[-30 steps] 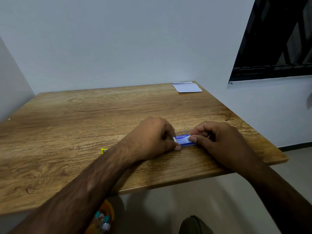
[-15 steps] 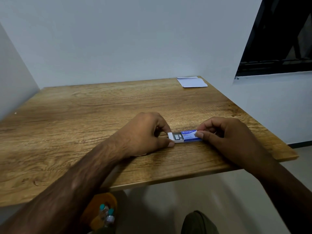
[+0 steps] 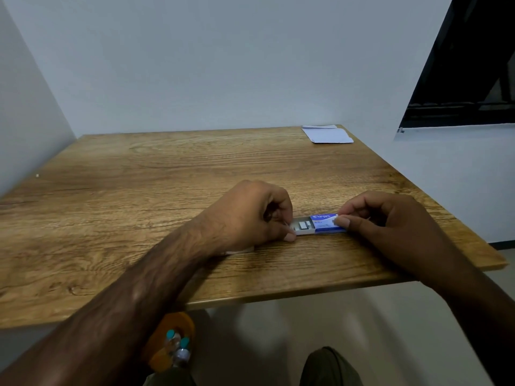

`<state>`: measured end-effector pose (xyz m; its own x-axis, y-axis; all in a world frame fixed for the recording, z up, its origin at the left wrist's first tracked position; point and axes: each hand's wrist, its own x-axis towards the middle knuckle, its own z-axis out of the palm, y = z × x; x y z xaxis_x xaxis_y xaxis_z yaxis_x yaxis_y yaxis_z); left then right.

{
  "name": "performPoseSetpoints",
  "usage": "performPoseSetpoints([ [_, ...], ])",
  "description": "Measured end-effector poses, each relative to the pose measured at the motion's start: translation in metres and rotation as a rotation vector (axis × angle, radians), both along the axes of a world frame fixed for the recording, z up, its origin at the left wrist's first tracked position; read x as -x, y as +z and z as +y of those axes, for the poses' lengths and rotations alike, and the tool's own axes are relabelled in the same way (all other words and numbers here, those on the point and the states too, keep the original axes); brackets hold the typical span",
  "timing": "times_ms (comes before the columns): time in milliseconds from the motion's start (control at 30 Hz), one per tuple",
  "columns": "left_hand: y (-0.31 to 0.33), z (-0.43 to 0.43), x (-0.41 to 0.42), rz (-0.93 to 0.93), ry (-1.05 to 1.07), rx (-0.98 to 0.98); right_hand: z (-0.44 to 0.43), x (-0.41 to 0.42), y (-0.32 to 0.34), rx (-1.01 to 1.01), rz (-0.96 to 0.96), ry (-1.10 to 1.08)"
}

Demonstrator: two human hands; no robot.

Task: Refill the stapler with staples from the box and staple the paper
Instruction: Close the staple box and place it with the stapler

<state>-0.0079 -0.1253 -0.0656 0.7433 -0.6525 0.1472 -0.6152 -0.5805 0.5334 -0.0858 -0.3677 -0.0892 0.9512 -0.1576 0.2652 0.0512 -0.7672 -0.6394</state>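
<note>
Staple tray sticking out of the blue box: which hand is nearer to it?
Left. The left hand pinches the tray at its exposed end; the right hand grips the blue sleeve at the opposite end, away from the exposed tray.

Both forearms reach in from the lower edge and converge. My left hand (image 3: pixel 250 215), knuckles up and fingers curled, pinches the left end of the staple box (image 3: pixel 324 223) between thumb and fingertips. My right hand (image 3: pixel 390 221), likewise curled, pinches its right end, thumb on the near side.
</note>
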Motion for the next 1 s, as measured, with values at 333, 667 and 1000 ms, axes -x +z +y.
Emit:
performPoseSetpoints([
  [333,0.0,0.001,-0.004,-0.009,-0.027,-0.009,0.016,0.013,0.025,-0.401,-0.019,0.199],
  [667,0.0,0.002,-0.003,0.011,-0.036,0.015,0.031,0.002,0.037,-0.387,0.055,0.251],
  [1000,0.0,0.002,-0.003,0.026,-0.04,0.023,-0.025,0.011,0.038,-0.052,0.058,-0.09],
])
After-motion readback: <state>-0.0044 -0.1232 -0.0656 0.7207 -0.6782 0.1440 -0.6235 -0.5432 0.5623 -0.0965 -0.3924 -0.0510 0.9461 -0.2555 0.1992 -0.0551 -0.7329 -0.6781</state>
